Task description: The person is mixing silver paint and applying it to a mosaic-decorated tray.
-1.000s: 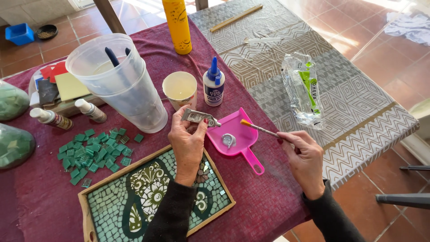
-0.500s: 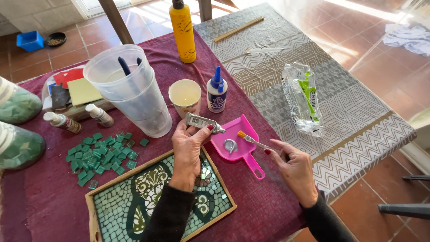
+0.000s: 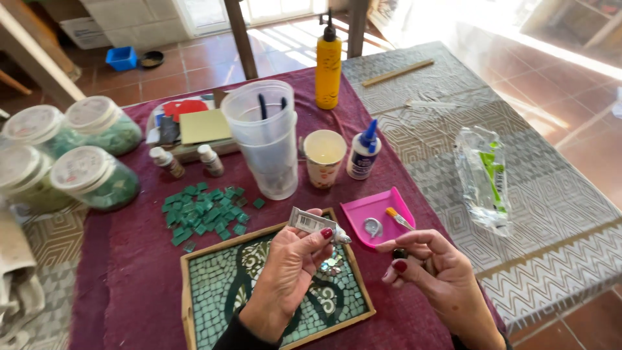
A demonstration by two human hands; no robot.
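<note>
My left hand (image 3: 285, 272) grips a small silver tube (image 3: 313, 223) above the right part of a wood-framed green mosaic panel (image 3: 214, 295). My right hand (image 3: 434, 272) holds a thin brush (image 3: 400, 220) whose orange-tipped end rests in a pink plastic tray (image 3: 363, 209), beside a grey blob (image 3: 372, 227) in that tray. Both hands are close together at the front of the maroon cloth (image 3: 129, 259).
Loose green tiles (image 3: 204, 210) lie left of a tall clear cup (image 3: 269, 139). A paper cup (image 3: 324, 157), white glue bottle (image 3: 364, 152), yellow squeeze bottle (image 3: 328, 61), lidded jars (image 3: 94, 175), two small bottles (image 3: 188, 161) and a plastic bag (image 3: 486, 175) stand around.
Both hands have drawn back toward me, the tube now over the mosaic's right edge. The brush stays in the pink tray. The view has shifted, showing jars at left.
</note>
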